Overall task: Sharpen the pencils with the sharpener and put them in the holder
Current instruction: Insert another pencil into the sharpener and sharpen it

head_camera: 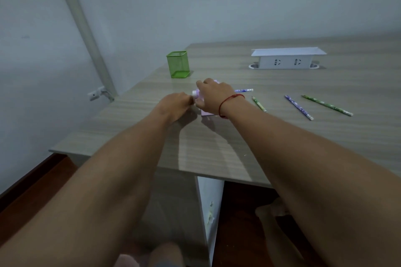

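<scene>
Progress: early. The holder point(178, 64) near the desk's point(217, 147) far-left corner looked empty. One pencil point(244, 90) was in the sharpener point(207, 112), three still to do.
Sharpener: by the left edge, mostly hidden under the right hand point(214, 97).
Pencil in work: long axis along the far edge, tip end inside pointing left, white end out right.
Loose: short green pencil point(259, 104), purple pencil point(299, 107) and long green pencil point(327, 105) lay mid-desk, diagonal, the longer two with white ends near-right.
Left hand point(176, 103): fingers curled, apparently pinching the knob point(194, 93).
Right hand: curled over the sharpener, holding it.
</scene>
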